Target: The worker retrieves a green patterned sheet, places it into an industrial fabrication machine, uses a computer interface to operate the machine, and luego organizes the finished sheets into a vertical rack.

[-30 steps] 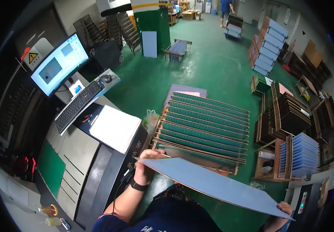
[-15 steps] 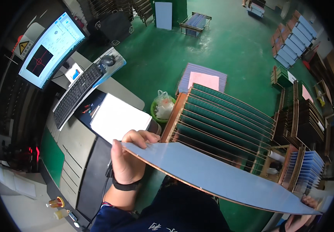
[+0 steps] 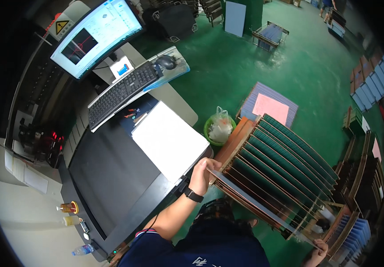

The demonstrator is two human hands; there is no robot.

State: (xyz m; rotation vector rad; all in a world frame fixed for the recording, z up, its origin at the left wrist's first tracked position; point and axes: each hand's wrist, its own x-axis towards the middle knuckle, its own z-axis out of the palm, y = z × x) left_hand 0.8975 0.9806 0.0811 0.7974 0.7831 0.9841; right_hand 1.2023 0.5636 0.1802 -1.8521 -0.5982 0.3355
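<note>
My left hand, with a dark watch on its wrist, is closed on the left end of a thin blue-grey panel. At the lower right my right hand grips the panel's other end; its fingers show in part. The panel is turned nearly edge-on, along the near side of a brown slotted rack. Several dark green panels stand in a row in this rack. Whether the held panel sits in a slot, I cannot tell.
To the left lies a machine's black bed, with a white sheet at its corner. Keyboard and monitor stand beyond. A green bin is behind the rack. Another rack with blue panels stands right.
The panel has turned from broad face up to nearly edge-on and come to the rack with both hands. The view has swung left. More black bed shows; the slotted grey surface has mostly gone from sight.
</note>
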